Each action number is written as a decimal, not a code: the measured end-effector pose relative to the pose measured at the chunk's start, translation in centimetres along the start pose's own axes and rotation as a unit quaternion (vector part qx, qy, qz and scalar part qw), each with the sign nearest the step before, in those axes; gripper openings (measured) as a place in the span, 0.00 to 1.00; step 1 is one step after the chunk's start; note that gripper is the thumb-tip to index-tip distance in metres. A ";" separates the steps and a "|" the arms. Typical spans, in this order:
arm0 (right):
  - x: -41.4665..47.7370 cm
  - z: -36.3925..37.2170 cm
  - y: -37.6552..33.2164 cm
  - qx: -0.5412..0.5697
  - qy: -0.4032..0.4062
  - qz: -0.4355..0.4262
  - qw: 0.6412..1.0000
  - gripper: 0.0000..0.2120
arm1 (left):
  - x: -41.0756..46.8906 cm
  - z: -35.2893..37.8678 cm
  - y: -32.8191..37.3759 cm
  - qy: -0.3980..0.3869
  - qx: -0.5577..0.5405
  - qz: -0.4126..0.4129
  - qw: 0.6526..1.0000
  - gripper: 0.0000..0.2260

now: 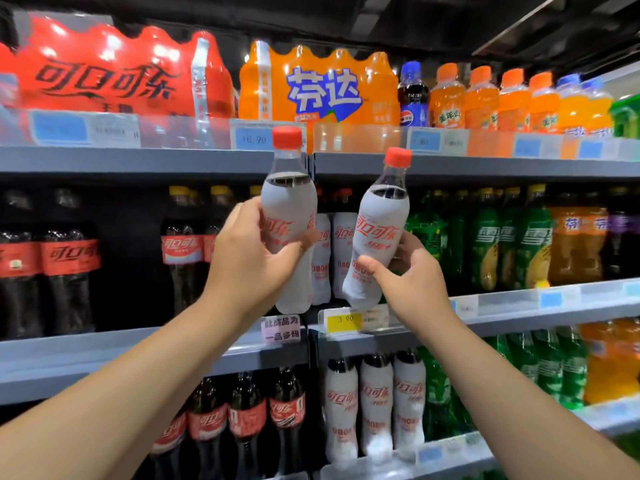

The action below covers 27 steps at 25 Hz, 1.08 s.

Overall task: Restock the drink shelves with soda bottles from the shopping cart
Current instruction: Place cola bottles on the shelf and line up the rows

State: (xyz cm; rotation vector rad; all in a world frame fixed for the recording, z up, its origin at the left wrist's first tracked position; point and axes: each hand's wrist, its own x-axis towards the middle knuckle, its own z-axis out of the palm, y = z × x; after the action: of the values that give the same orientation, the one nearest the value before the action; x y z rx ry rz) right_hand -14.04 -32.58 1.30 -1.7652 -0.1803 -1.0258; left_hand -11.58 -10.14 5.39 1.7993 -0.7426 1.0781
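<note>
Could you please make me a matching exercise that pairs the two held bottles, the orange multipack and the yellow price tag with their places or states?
Things:
1. left bottle
2. right bottle
3. orange multipack
4. yellow tag

Places or states:
A. stands on the top shelf
B. held tilted
C. on the front edge of the middle shelf
D. held upright

Pairs: 1-D, 2-B, 3-A, 4-C
</note>
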 end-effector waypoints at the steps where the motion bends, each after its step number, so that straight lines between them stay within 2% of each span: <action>1: 0.3 0.1 0.2 -0.005 -0.003 0.002 1.000 0.20 | 0.1 0.7 -0.2 -0.005 0.004 0.002 1.000 0.21; 7: 1.7 -0.2 1.7 -0.023 -0.038 0.016 0.999 0.21 | 0.5 3.8 -1.7 -0.029 0.020 0.035 0.999 0.20; 11: 1.9 -0.8 3.8 -0.035 -0.058 0.043 0.997 0.19 | 0.4 5.5 -2.8 -0.040 0.013 0.004 0.999 0.21; 15: 2.6 -1.1 4.6 -0.092 -0.071 0.046 0.992 0.27 | -0.1 7.4 -3.6 -0.036 0.040 -0.033 0.998 0.20; 20: 3.6 -0.3 5.4 -0.096 -0.069 0.064 0.991 0.21 | 0.4 9.9 -3.8 -0.003 0.081 -0.110 0.991 0.29; 27: 4.4 1.5 6.5 -0.126 -0.064 0.065 0.988 0.25 | 1.3 12.6 -3.5 0.014 0.160 -0.135 0.978 0.32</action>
State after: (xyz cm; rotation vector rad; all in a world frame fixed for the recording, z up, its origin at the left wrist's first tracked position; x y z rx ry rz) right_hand -6.87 -35.70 -0.29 -2.0453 -0.0147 -0.8710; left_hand -3.54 -20.10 2.26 2.0792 -0.3045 1.0823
